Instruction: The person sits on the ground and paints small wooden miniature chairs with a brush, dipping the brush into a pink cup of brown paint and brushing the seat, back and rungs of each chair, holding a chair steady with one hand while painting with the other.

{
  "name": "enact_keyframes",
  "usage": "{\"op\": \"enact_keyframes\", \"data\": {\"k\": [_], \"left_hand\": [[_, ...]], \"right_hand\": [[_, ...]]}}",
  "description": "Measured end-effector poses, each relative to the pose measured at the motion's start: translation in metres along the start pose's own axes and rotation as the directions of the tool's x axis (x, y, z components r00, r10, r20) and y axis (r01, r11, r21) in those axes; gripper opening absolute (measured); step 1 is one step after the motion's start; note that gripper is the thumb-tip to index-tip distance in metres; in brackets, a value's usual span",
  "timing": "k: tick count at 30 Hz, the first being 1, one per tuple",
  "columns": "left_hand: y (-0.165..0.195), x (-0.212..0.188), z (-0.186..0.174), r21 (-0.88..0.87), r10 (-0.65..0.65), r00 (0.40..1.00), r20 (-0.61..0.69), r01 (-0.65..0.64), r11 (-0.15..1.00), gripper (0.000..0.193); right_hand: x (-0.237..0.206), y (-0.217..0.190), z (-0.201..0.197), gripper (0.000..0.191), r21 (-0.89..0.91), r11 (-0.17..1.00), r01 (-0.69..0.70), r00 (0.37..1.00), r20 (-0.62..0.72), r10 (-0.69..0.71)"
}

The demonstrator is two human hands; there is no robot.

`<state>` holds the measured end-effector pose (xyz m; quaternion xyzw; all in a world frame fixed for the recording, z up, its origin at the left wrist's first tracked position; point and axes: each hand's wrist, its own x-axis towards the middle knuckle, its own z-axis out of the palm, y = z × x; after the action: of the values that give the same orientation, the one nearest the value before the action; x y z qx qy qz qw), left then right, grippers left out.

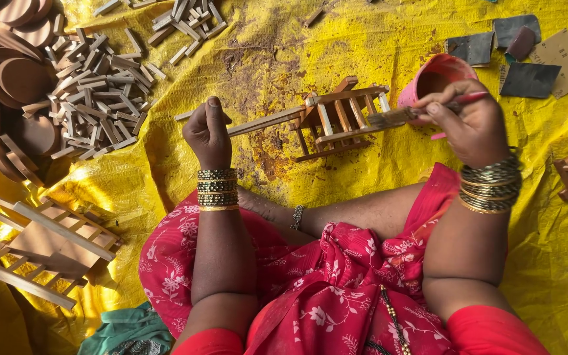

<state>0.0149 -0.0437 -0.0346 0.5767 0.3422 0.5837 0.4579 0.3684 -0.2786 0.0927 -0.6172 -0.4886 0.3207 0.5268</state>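
Head view: the left hand (208,133) is closed in a fist round the long pole of a small wooden cart (336,118), thumb on top, and holds the cart up over the yellow sheet (284,59). From that fist the pole runs toward three o'clock, tilted a little upward, so the cart's slatted body lies well to the right of the left fingers, with its long axis along the same line. The right hand (471,125) pinches a brush (415,113) between thumb and fingertips, the other fingers curled in; its red handle points to about two o'clock and its bristles point to nine o'clock, touching or just short of the cart's right end. So the right hand is the nearer one to the cart's body, while the left has only the pole. A pink cup (435,73) stands just behind the brush, at about twelve o'clock from the right hand's knuckles. Squares of sandpaper (527,77) lie at one o'clock from it. A heap of wooden discs and sticks (60,92) is at nine o'clock from the left hand, and a pale unpainted frame (47,246) lies at seven o'clock.
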Motion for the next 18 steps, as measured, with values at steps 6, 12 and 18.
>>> {"op": "enact_keyframes", "data": {"k": [6,12,18], "left_hand": [[0.000,-0.001,-0.003,0.028,0.010,1.000,0.021,-0.011,1.000,0.045],[-0.005,0.000,-0.003,0.009,-0.004,1.000,-0.015,0.004,1.000,0.046],[-0.006,-0.001,-0.004,0.003,0.000,1.000,0.002,0.000,1.000,0.047]], "right_hand": [[0.016,0.017,0.016,0.014,0.006,0.995,0.101,0.986,-0.134,-0.100],[0.001,0.001,0.003,0.013,0.004,0.998,0.055,0.998,-0.026,-0.055],[0.003,-0.001,0.005,0.013,-0.079,0.994,0.077,0.996,-0.046,-0.081]]}}
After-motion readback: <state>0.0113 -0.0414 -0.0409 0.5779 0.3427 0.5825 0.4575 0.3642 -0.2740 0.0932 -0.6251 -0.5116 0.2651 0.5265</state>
